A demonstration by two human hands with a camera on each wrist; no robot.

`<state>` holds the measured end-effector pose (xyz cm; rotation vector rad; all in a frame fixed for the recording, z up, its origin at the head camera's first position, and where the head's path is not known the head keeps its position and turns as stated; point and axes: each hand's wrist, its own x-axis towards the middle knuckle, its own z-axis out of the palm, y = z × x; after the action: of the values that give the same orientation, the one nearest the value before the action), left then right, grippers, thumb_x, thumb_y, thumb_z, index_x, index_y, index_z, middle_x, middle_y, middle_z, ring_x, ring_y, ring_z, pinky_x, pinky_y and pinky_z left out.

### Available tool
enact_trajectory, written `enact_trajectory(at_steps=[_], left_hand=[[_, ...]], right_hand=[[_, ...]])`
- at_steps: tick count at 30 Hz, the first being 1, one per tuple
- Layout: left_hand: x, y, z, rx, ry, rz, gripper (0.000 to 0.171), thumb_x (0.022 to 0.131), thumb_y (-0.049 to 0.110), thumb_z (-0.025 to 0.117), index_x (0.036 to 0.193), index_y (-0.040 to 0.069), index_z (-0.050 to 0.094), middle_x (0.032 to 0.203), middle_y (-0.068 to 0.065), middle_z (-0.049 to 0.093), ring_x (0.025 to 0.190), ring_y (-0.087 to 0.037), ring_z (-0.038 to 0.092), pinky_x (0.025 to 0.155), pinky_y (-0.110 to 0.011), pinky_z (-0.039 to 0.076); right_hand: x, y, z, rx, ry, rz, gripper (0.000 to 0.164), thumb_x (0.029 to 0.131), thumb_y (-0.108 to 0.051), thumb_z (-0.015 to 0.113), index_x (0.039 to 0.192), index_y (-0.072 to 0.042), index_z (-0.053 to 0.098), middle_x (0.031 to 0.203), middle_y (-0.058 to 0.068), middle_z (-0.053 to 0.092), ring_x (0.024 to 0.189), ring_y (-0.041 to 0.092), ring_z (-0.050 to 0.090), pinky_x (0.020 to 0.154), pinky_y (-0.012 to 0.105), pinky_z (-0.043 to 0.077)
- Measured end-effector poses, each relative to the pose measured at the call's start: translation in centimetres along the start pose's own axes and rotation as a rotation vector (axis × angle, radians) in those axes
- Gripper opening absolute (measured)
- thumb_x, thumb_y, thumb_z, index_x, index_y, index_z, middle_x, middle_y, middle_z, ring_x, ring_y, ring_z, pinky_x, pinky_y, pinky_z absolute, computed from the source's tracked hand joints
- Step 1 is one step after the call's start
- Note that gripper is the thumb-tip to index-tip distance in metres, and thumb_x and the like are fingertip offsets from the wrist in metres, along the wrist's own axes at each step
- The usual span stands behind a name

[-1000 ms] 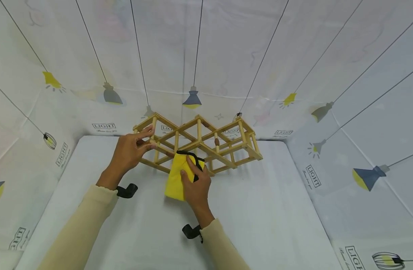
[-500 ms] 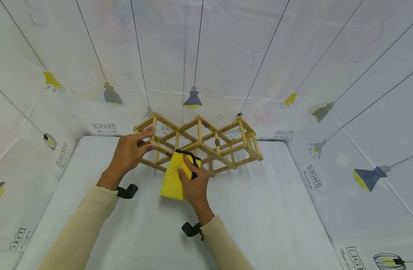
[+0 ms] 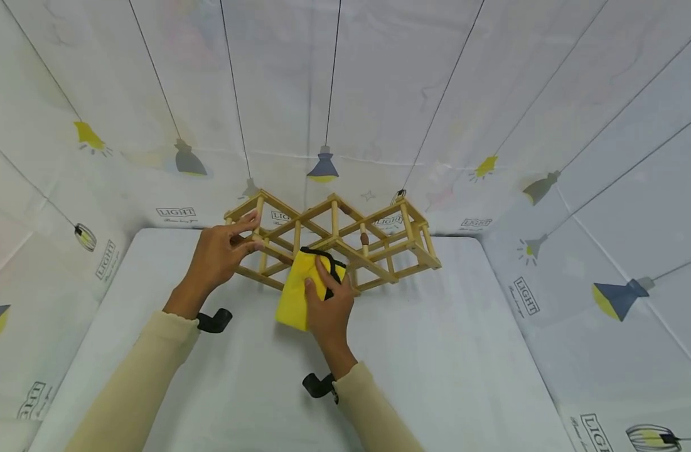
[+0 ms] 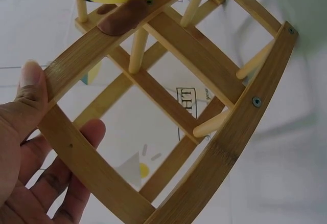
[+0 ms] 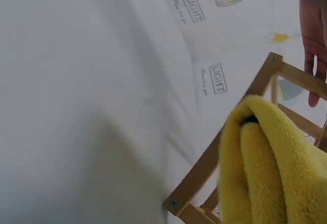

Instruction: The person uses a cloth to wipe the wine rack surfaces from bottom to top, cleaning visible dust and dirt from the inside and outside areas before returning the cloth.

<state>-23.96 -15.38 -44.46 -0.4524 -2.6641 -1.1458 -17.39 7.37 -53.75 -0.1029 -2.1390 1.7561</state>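
A lattice-shaped wooden rack (image 3: 368, 261), built of slats and round dowels, stands at the far side of the table. My left hand (image 3: 212, 254) grips its left end; in the left wrist view the thumb lies on one side of a slat (image 4: 76, 157) and the fingers on the other. Between the thumb and fingers of my right hand (image 3: 331, 311) is a folded yellow cloth (image 3: 293, 298) with black edging, held against the rack's front slats near the middle. Plush folds of the cloth (image 5: 276, 168) cover part of the rack in the right wrist view.
Under the rack lies a white tabletop (image 3: 435, 364). White sheeting (image 3: 401, 100) printed with lamps rises behind it and on both sides. The rack's back is close to the rear sheet. A black wrist camera (image 3: 215, 321) sits on the left wrist.
The cloth and right hand shift slightly left, then back right and a little upward along the rack's front. The left hand and the rack stay in place.
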Motion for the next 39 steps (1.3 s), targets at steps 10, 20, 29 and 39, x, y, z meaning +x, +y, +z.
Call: enact_trajectory(at_steps=[10,20,29,39], left_hand=[[0.9,-0.2,-2.5,-0.054,-0.193,-0.014,0.049,0.108,0.031,0.064,0.155,0.020,0.057,0.163,-0.001,0.053,0.121,-0.038,0.072,0.099,-0.057,0.060],[5.9,-1.2,-3.9,-0.155,-0.189,-0.107,0.036,0.101,0.033,0.076,0.130,0.011,0.077,0.156,-0.011,0.060,0.149,-0.035,0.049,0.114,-0.060,0.048],[7.6,-2.7,-3.2,-0.273,-0.421,-0.158,0.043,0.101,0.032,0.076,0.139,0.012,0.071,0.170,-0.012,0.042,0.163,-0.037,0.028,0.125,-0.075,0.022],[7.9,-2.6,-3.3,-0.269,-0.446,-0.188,0.047,0.100,0.040,0.076,0.141,0.016,0.070,0.172,-0.011,0.039,0.163,-0.039,0.026,0.125,-0.077,0.021]], right_hand=[[-0.9,-1.8,-0.7,0.037,-0.006,-0.034,0.050,0.099,-0.022,0.077,0.142,-0.043,0.065,0.145,0.007,0.054,0.112,0.020,0.065,0.082,0.029,0.065],[1.1,-4.4,-0.5,0.048,0.086,-0.203,0.050,0.100,-0.018,0.076,0.146,-0.035,0.064,0.138,0.010,0.054,0.121,0.022,0.062,0.088,0.030,0.064],[-0.4,-1.8,0.8,-0.026,-0.016,-0.056,0.052,0.099,-0.022,0.077,0.144,-0.045,0.063,0.137,0.010,0.054,0.117,0.020,0.059,0.084,0.027,0.063],[-1.0,-4.5,2.7,0.008,-0.040,-0.358,0.048,0.099,-0.017,0.077,0.145,-0.026,0.066,0.136,0.012,0.058,0.115,0.022,0.061,0.088,0.030,0.062]])
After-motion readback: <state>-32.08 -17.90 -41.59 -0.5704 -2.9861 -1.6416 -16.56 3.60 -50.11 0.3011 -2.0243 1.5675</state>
